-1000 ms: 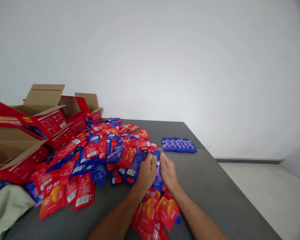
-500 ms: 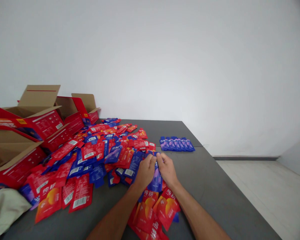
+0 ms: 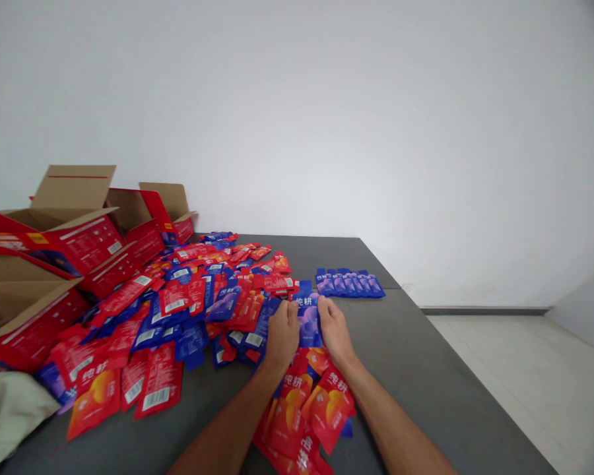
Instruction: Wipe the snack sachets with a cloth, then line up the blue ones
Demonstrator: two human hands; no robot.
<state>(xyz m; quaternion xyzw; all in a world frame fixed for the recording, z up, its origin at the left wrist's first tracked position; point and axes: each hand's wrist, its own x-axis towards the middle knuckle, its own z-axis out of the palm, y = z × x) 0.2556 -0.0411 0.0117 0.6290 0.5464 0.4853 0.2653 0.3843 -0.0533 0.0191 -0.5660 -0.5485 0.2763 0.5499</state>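
Between my two hands is a blue pouch (image 3: 308, 322) with purple fruit on it, its front facing me and its cap end pointing away. My left hand (image 3: 283, 333) is closed on the pouch's left edge. On the right edge, my right hand (image 3: 334, 328) grips it too. Below the hands, near me, lies a small stack of mostly red pouches (image 3: 288, 409) with orange fruit. Past my right hand, a neat overlapping row of blue pouches (image 3: 349, 284) lies flat on the table.
A wide mixed heap of red and blue pouches (image 3: 188, 297) covers the table's left side. Open red cartons (image 3: 86, 241) stand behind it on the left. Pale cloth (image 3: 14, 415) lies at the near left corner. The dark table (image 3: 416, 376) ends at a slanting right edge; a white wall rises behind.
The blue pouch has been lifted slightly away from the red stack. My hands have moved from its top to its sides, so its printed front now shows.
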